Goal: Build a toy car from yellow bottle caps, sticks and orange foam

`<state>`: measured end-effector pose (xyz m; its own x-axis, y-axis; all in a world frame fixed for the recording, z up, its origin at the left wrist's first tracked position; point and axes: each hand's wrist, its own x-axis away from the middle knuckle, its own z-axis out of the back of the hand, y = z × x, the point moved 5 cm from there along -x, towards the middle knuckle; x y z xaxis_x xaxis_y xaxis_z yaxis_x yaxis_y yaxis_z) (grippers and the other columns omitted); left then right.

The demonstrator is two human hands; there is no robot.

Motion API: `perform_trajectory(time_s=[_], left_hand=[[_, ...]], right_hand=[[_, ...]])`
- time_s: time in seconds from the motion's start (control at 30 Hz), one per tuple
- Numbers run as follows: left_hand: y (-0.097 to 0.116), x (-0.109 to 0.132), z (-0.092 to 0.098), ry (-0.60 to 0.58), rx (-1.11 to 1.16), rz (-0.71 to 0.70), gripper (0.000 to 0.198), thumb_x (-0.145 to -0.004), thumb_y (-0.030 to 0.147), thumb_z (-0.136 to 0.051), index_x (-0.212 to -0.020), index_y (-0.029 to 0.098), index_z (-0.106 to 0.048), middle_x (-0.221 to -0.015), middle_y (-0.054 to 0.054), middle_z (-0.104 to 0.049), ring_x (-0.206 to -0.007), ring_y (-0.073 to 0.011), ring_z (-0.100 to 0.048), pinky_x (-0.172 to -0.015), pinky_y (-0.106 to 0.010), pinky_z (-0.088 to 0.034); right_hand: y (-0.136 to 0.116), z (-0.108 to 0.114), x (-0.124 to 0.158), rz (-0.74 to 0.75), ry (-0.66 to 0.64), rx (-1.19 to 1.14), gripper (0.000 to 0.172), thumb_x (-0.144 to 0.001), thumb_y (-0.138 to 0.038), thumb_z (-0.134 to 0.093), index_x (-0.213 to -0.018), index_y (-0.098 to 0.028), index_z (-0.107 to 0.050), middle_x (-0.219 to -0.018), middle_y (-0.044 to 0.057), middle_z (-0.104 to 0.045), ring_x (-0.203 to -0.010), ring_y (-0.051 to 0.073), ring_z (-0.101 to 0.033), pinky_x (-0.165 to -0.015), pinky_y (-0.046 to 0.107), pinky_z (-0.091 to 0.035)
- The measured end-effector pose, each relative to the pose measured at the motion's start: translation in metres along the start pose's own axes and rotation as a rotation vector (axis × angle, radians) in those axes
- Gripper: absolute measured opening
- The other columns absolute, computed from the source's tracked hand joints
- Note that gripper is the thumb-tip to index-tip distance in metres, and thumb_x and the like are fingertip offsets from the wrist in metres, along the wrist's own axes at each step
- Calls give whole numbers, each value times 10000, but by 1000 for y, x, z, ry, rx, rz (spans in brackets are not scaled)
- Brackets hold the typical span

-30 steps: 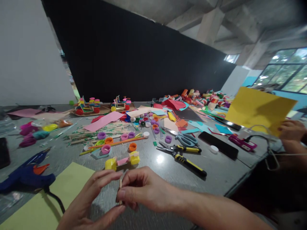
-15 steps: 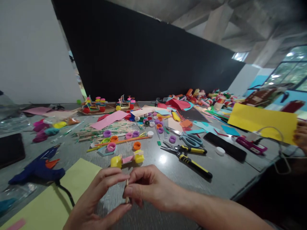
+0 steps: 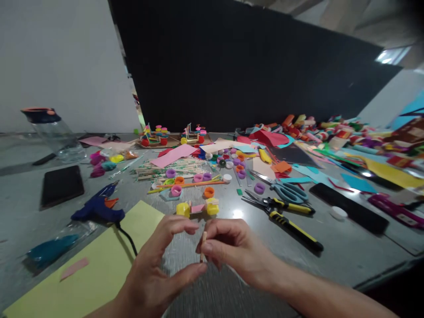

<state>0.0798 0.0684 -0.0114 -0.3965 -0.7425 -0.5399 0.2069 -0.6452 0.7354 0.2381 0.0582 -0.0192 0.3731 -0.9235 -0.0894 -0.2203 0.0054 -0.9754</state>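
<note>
Stick (image 3: 203, 248), short and pale, was pinched between the thumb and fingertips of the right hand (image 3: 232, 247), over the surface (image 3: 185, 293) toward its near edge. Its long axis ran roughly up and down in the view, the top end leaning slightly right; how much it also tipped away from the person could not be told.

The left hand (image 3: 162, 260) stood with thumb and fingers well apart in a wide C, facing the stick from the left. The stick lay just to the right of that gap, its length running across the mouth, so its upper end came near the left forefinger and its lower end near the left thumb. A gap showed at the upper end; whether the thumb touched the lower end was unclear. The right hand was the nearer, being clamped on the stick.

Just beyond both hands, toward the far edge, sat two yellow caps (image 3: 183, 210) with a pink strip (image 3: 198, 208) between them. Yellow paper (image 3: 111, 260) spread toward the near left corner, a glue gun (image 3: 99, 207) beside its far end. Toward the right edge lay pliers (image 3: 294, 229) and scissors (image 3: 288, 193).
</note>
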Motion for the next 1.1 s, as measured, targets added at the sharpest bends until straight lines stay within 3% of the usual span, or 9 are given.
perform_trajectory(time_s=[0.1, 0.27, 0.4, 0.57, 0.7, 0.83, 0.97, 1.03, 1.1], left_hand=[[2, 2, -2, -42, 99, 33, 328, -842, 200, -759, -1096, 340, -606, -1047, 32, -635, -1039, -166, -616, -944, -250, -489], [4, 5, -8, -107, 235, 111, 203, -895, 179, -701, -1024, 305, -608, -1000, 24, -639, -990, -169, -614, -904, -266, -483], [4, 4, -12, -172, 360, 273, 57, -906, 287, -700, -911, 258, -651, -911, 12, -650, -895, -173, -616, -837, -267, -477], [3, 4, -22, -292, 644, 538, 251, -873, 485, -713, -807, 245, -743, -800, 12, -643, -805, -165, -579, -759, -256, -462], [2, 6, -27, -271, 800, 655, 253, -782, 477, -817, -728, 240, -749, -718, 35, -629, -741, -132, -549, -728, -225, -444], [-2, 6, -27, -233, 881, 687, 193, -762, 423, -850, -743, 256, -753, -713, 47, -667, -720, -117, -574, -721, -215, -458], [-6, 5, -25, -232, 818, 683, 154, -817, 406, -807, -782, 262, -767, -650, 42, -696, -635, -103, -584, -668, -209, -464], [-8, 6, -25, -196, 779, 695, 156, -823, 397, -797, -775, 253, -761, -619, 37, -694, -606, -105, -582, -648, -213, -468], [-8, 8, -25, -136, 760, 722, 157, -814, 388, -796, -764, 247, -749, -593, 37, -684, -584, -109, -582, -638, -221, -473]], right_hand=[[-10, -1, 4, 91, 7, 81, 317, -875, -450, -760, -770, -158, -695, -677, -32, -559, -589, 81, -444, -552, 238, -333], [-22, -1, 10, 255, 10, 262, 169, -931, -313, -722, -823, -189, -758, -756, -6, -651, -716, 118, -563, -675, 262, -420], [-28, -1, 14, 339, -7, 335, 99, -948, -240, -707, -903, -207, -788, -806, 10, -711, -732, 123, -609, -694, 256, -460], [-32, -1, 16, 376, -26, 385, 147, -967, -288, -685, -912, -203, -792, -762, 11, -686, -697, 123, -590, -655, 244, -465], [-33, -2, 18, 398, -55, 431, 148, -989, -259, -651, -950, -195, -779, -776, 15, -691, -717, 121, -611, -677, 242, -476], [-40, -2, 19, 363, -55, 503, 173, -1007, -270, -621, -1128, -208, -727, -894, 16, -694, -812, 127, -626, -746, 248, -486], [-53, 15, 24, 313, -11, 853, 234, -1026, -308, -578, -1209, -194, -668, -905, 20, -655, -804, 136, -611, -729, 257, -486], [-54, 38, 32, 246, 48, 1164, 250, -1025, -338, -566, -1215, -198, -648, -1028, 57, -667, -886, 176, -635, -796, 313, -505], [-55, 76, 47, 163, 209, 1498, 300, -1013, -369, -558, -1239, -180, -613, -1195, 117, -643, -1068, 271, -624, -913, 431, -502]])
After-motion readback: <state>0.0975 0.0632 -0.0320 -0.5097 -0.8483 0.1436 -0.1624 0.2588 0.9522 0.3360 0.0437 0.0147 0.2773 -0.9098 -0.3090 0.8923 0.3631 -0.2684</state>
